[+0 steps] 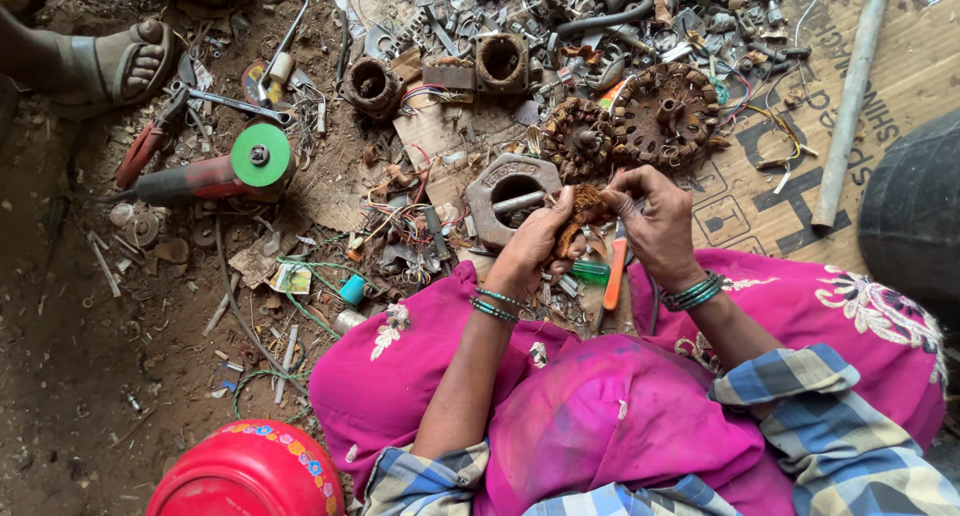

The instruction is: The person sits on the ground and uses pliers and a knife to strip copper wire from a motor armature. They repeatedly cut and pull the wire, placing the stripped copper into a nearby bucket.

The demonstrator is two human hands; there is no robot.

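Observation:
My left hand [533, 244] grips a tangled bundle of copper wire [582, 209] held over my lap. My right hand [655, 219] pinches the top of the same bundle with its fingertips. Green bangles circle both wrists. Just below the hands lie an orange-handled tool [614, 273] and a green-handled one [590, 271]. A grey metal motor housing [512, 187] with a shaft through it sits right beside my left hand.
Two rusty motor stators [665, 111] lie ahead on cardboard [900, 76] among scrap metal. An angle grinder with a green disc [258, 158] lies at left. A metal pipe [850, 101], a dark tyre [915, 216], a red container [250, 471] and another person's sandalled foot [110, 64] surround me.

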